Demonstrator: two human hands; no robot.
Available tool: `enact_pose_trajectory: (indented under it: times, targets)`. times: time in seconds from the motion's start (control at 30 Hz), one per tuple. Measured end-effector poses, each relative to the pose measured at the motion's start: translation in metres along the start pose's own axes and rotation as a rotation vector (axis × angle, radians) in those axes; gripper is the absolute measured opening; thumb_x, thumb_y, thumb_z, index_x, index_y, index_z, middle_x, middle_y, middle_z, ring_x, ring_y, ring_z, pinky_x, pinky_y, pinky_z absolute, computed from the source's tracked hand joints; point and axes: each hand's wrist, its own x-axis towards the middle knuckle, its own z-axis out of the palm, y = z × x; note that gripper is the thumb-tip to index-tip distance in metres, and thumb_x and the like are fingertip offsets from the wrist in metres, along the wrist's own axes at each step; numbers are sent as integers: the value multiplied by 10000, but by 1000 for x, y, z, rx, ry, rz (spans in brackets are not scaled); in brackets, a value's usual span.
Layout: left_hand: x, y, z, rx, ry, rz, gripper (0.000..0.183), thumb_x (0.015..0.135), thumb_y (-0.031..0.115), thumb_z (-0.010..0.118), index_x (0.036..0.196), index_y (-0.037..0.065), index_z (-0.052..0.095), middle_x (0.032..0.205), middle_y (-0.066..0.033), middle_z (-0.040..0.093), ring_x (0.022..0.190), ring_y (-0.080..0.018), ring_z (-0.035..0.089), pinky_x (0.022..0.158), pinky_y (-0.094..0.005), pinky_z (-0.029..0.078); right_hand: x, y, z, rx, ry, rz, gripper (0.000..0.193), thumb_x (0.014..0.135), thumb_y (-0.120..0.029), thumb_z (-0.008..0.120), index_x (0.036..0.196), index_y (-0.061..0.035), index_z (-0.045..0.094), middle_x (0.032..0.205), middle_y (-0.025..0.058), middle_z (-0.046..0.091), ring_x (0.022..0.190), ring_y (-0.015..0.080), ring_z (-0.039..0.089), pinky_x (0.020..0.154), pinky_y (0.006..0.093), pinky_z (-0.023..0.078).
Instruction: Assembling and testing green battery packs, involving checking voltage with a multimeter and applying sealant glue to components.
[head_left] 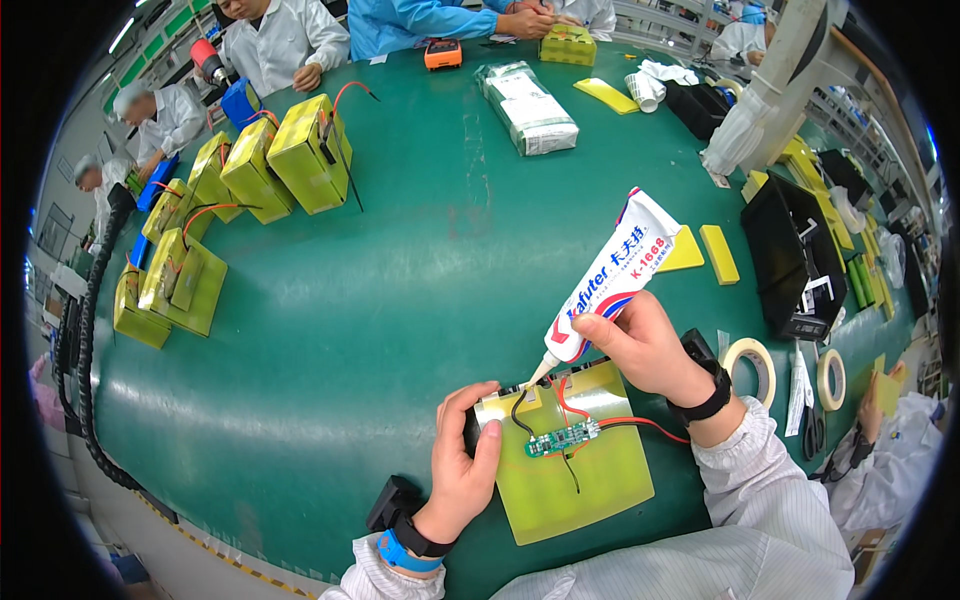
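Observation:
In front of me a yellow-wrapped battery pack (575, 500) lies on the green table. A small green circuit board (563, 438) sits on its top face, with red and black wires running off it. My left hand (466, 450) grips the pack's left far corner, thumb on top and fingers along the side. My right hand (645, 350) is closed around a white, blue and red glue tube (612, 280), held tilted with its nozzle down. The nozzle tip meets or nearly meets the pack's far edge, by the black wire; exact contact is hard to tell.
Several yellow battery packs (305, 155) with wires stand at the far left. A wrapped white bundle (527, 108) lies at the back. To the right are a black bin (790, 255), tape rolls (748, 372), scissors (814, 432) and yellow pieces (718, 254). Co-workers (285, 45) stand around the table.

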Motion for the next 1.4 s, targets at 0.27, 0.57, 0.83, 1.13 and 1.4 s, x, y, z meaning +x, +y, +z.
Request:
enact_pose_trajectory:
  times: [0.27, 0.57, 0.83, 1.13, 1.4]
  targets:
    - [-1, 0, -1, 10, -3, -8, 347, 870, 29, 505, 1216, 26, 496, 1172, -130, 517, 1097, -243, 489, 974, -339, 371, 0, -3, -2, 45, 14, 1, 234, 920, -214, 603, 943, 17, 629, 821, 58, 667, 707, 109, 611, 624, 236, 460]
    - [-1, -1, 0, -4, -10, -13, 349, 872, 39, 511, 1220, 23, 495, 1181, -126, 517, 1109, -238, 480, 978, -331, 360, 3, 1, -27, 340, 249, 118, 309, 941, -342, 574, 879, -40, 575, 749, 6, 595, 600, 47, 486, 538, 197, 391]
    - [-1, -3, -1, -10, -13, -6, 343, 882, 50, 510, 1223, 25, 495, 1188, -123, 512, 1109, -231, 478, 978, -327, 358, 5, -15, -31, 42, 82, 208, 247, 930, -269, 598, 924, -22, 608, 787, -1, 623, 649, 36, 504, 575, 202, 399]
    - [-1, -3, -1, -7, -9, 3, 341, 884, 50, 510, 1223, 18, 494, 1187, -127, 512, 1108, -231, 484, 981, -328, 361, 5, -16, -28, 8, 12, 212, 219, 925, -202, 605, 971, 12, 586, 867, 52, 659, 789, 104, 627, 710, 255, 497]
    - [-1, -1, -1, 3, -9, 8, 336, 886, 55, 512, 1220, 16, 496, 1185, -131, 513, 1107, -234, 487, 979, -330, 365, 4, -16, -26, -8, 26, 189, 217, 924, -199, 605, 976, 10, 575, 875, 57, 659, 791, 113, 633, 711, 263, 501]
